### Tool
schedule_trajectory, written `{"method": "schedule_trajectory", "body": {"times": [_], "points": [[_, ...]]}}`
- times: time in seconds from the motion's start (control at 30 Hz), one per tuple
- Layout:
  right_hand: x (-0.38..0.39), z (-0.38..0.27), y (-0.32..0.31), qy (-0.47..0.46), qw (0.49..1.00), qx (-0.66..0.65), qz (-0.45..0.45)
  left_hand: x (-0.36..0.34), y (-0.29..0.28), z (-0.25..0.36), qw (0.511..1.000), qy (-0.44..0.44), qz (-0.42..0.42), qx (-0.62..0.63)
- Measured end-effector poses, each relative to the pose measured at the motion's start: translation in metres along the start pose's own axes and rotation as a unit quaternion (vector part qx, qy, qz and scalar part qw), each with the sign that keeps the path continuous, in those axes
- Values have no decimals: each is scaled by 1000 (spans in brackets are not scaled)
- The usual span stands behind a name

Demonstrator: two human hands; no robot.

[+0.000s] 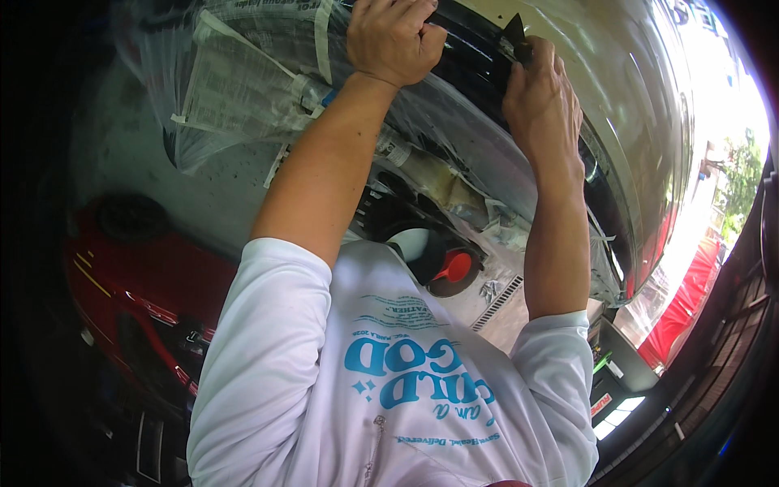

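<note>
My left hand (393, 42) is up at the top edge of the view, its fingers curled against the glossy black strip (475, 50) along a car's pale gold body panel (596, 61). Whatever may be inside those fingers is hidden. To its right, my right hand (545, 101) grips a small dark blade-like tool (516, 39) between thumb and fingers. The tool's pointed tip sticks up beside the line where the black strip meets the gold panel. Clear plastic sheeting (479, 130) hangs below the strip.
Taped newspaper masking (243, 97) covers the area left of my left forearm. Below lie a red cup-like object (454, 266) and a floor drain grate (497, 302). A dark red car (154, 284) stands at left. Red sheeting (682, 296) hangs at right.
</note>
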State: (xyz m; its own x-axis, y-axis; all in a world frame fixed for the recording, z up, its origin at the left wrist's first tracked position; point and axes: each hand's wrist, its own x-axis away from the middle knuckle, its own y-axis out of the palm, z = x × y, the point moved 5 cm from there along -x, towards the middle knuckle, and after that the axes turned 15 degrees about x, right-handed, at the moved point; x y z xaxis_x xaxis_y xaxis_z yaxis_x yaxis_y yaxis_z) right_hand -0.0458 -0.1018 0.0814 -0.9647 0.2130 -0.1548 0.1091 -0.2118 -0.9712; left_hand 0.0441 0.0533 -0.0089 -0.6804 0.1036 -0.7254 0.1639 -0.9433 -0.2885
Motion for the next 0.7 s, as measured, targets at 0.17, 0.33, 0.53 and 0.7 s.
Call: {"method": "schedule_trajectory", "body": {"times": [0.17, 0.33, 0.53, 0.7], "points": [[-18, -6, -9, 24, 994, 34, -97, 0, 2, -4, 1000, 12, 1, 10], [-12, 4, -15, 38, 982, 92, -159, -6, -2, -3, 1000, -1, -6, 7], [7, 18, -12, 61, 998, 8, -24, 6, 5, -14, 999, 25, 21, -10], [-3, -6, -9, 74, 992, -9, -100, 10, 7, -17, 1000, 16, 17, -16]]}}
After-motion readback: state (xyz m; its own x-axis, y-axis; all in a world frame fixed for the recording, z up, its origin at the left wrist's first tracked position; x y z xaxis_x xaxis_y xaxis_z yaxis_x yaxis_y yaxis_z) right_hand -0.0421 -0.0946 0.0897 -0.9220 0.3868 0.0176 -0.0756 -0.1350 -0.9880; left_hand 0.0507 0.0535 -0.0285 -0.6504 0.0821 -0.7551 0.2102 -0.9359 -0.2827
